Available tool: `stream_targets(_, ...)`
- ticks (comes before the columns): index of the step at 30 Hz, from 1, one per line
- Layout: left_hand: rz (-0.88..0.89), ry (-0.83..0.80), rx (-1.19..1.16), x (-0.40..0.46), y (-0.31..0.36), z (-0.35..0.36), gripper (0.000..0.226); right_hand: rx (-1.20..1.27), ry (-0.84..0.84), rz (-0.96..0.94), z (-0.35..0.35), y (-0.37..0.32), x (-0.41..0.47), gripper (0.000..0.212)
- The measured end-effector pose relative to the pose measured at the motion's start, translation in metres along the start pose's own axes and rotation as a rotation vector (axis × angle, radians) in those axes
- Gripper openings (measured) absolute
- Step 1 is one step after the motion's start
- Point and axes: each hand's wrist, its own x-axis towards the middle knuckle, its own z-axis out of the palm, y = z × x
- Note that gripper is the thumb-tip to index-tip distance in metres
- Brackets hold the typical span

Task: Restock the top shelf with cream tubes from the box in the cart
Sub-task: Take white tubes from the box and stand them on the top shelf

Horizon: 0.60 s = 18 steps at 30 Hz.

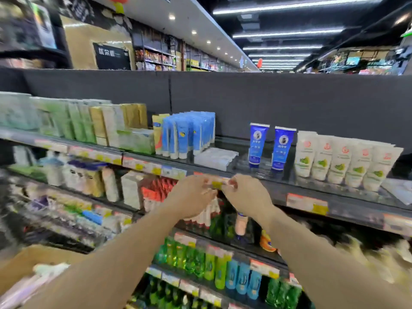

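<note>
Both hands meet at the front edge of the top shelf [312,186]: the left hand [191,197] and the right hand [247,195] each pinch an end of a small price label [217,185] on the shelf rail, fingers curled onto it. Behind them two dark blue cream tubes [268,147] stand upright on the shelf, between a flat white packet [215,158] and a row of white tubes [343,160]. A cardboard box [29,262] shows blurred at lower left.

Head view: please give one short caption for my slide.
Both hands, left and right, pinch a price label on the top shelf edge, below two dark blue tubes.
</note>
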Motion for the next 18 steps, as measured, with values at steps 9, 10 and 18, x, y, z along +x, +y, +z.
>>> stream_targets(9,-0.529,-0.158,0.442,-0.132,-0.232,-0.116,0.083,-0.099,-0.423,-0.229,0.155,-0.245,0.003,0.077)
stream_targets(10,-0.574,-0.145,0.452,-0.144,-0.252,-0.125,0.083,-0.088,-0.452,-0.256,0.166,-0.268,0.002,0.077)
stream_targets(18,-0.838,-0.122,0.436,-0.197,-0.379,-0.164,0.082,-0.068,-0.542,-0.454,0.256,-0.402,0.017,0.077)
